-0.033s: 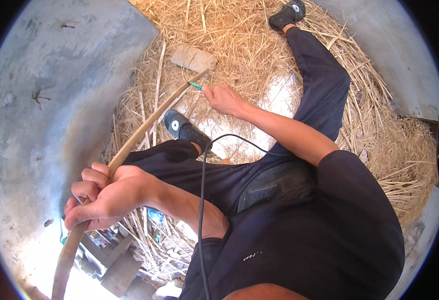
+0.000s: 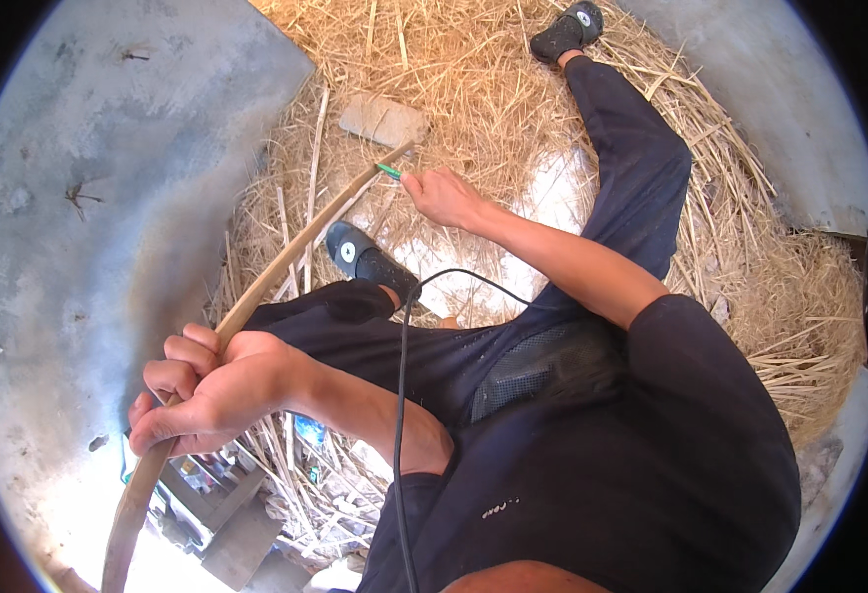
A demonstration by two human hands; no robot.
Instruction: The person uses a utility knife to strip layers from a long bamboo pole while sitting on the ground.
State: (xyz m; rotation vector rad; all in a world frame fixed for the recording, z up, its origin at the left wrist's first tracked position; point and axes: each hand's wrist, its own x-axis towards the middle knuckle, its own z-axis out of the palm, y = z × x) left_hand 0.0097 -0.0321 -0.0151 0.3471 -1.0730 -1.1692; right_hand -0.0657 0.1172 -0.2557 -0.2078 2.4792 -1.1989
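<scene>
We see a tan strip, a bright green tool, golden straw, dark navy trousers, black shoes (each, we notice, bearing a white round mark) and a mottled grey-blue wall.

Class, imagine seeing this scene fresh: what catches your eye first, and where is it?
The long wooden strip slanting from lower left to upper centre stands out, gripped by the left hand. Near its far end, the right hand holds a small green object. Golden straw fills the upper middle.
</scene>
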